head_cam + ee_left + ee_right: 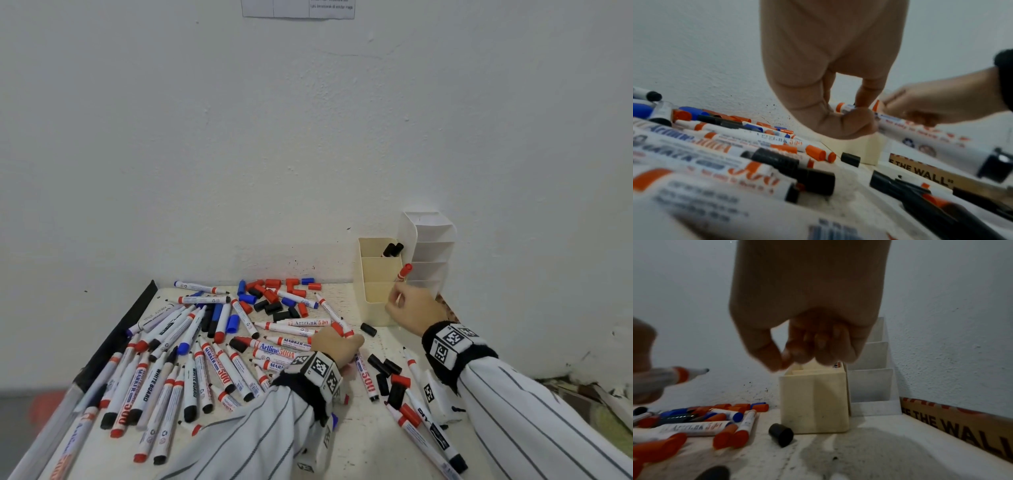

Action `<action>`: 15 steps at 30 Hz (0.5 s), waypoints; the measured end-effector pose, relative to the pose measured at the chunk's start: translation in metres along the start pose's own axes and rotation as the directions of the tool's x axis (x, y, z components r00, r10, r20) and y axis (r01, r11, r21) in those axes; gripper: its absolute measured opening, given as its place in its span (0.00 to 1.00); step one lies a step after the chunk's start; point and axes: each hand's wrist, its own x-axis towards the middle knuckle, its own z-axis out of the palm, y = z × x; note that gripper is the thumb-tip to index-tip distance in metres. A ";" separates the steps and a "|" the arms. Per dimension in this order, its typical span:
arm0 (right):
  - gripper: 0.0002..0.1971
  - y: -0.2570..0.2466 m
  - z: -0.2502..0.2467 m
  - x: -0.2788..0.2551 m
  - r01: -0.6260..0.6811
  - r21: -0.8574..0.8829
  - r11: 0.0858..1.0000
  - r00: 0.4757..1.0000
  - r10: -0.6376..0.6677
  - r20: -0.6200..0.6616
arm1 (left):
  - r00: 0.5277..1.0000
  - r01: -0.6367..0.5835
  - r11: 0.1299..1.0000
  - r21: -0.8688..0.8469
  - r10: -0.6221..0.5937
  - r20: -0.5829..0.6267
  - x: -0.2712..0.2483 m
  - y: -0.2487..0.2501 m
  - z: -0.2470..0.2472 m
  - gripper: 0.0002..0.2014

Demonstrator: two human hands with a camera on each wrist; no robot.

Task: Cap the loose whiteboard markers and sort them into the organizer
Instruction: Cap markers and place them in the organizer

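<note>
My right hand (409, 306) pinches a red-capped marker (404, 272) upright, just over the front compartments of the cream organizer (376, 291). In the right wrist view the fingers (807, 345) curl above the organizer's rim (813, 374). Two black-capped markers (392, 249) stand in its back compartment. My left hand (334, 344) rests low over the pile and grips a red-collared marker (680, 374) whose tip is bare. Many loose markers (191, 359) cover the table, with red, blue and black caps (277, 294) heaped at the back.
A white tiered holder (433, 246) stands against the wall behind the cream organizer. One black cap (368, 329) lies just in front of it. Cardboard printed "THE WALL" (962, 423) runs along the right edge. A dark strip (113, 342) borders the table's left side.
</note>
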 end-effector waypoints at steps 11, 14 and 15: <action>0.21 -0.025 0.025 -0.033 0.146 -0.485 0.862 0.764 0.214 0.609 | 0.986 -0.054 0.996 -0.073 0.042 -0.161 -0.004 0.003 -0.040 0.14; 0.16 -0.028 0.030 -0.037 0.147 -0.481 0.864 0.792 0.189 0.581 | 0.986 -0.068 0.994 -0.090 0.053 -0.157 -0.005 -0.002 -0.047 0.12; 0.15 -0.028 0.031 -0.038 0.135 -0.474 0.870 0.795 0.190 0.576 | 0.986 -0.071 0.994 -0.085 0.057 -0.156 -0.006 -0.005 -0.048 0.12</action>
